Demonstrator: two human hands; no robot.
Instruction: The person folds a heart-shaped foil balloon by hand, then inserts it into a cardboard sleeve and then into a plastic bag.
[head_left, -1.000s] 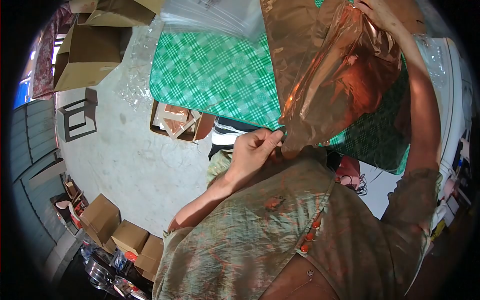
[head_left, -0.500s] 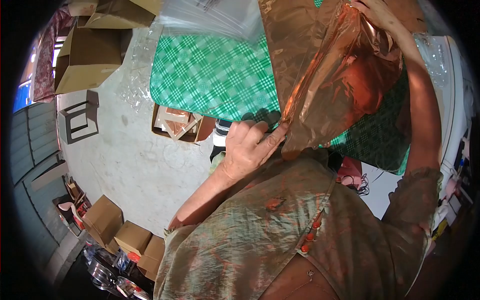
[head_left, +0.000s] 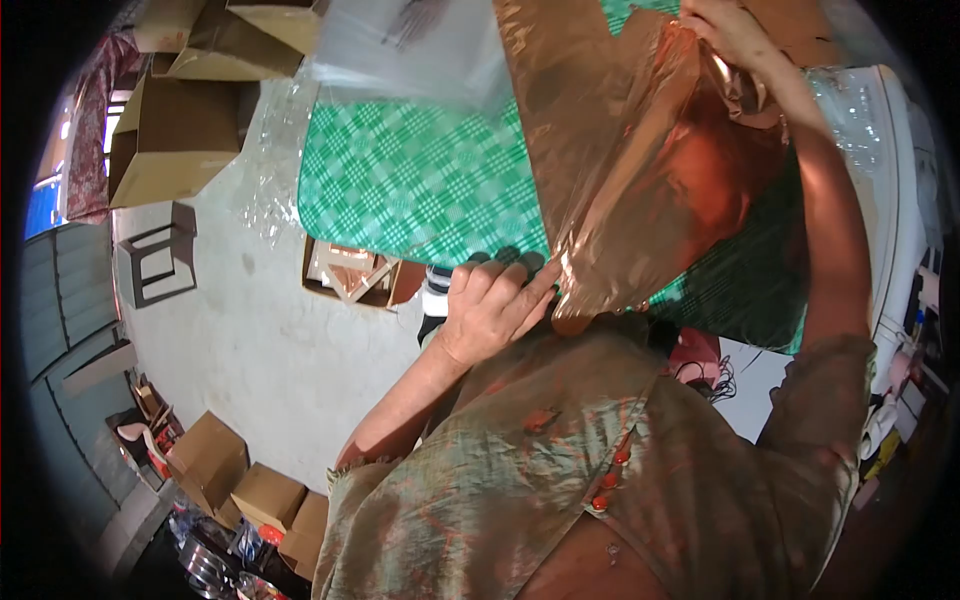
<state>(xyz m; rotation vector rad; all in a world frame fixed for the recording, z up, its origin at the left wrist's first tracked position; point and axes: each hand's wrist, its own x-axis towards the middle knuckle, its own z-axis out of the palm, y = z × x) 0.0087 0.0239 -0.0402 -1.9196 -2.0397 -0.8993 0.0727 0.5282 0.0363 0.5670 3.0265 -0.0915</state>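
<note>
A large sheet of shiny copper-coloured film (head_left: 640, 170) hangs in front of me over a table with a green checked cloth (head_left: 410, 170). My left hand (head_left: 490, 305) pinches the film's lower corner near the table's front edge. Raised at the top right, my right hand (head_left: 735, 35) grips the film's upper edge. The film bulges between the two hands and hides part of the table.
A stack of clear plastic bags (head_left: 420, 45) lies on the far side of the table. An open box of packaged items (head_left: 350, 270) sits on the concrete floor under the table edge. Cardboard boxes (head_left: 175, 125) and a small stool (head_left: 155, 250) stand at left; more boxes (head_left: 240, 480) lie lower left.
My left hand has shifted slightly left and up along the film's lower corner, fingers now more spread on it. The film has been drawn tighter and higher by my right hand.
</note>
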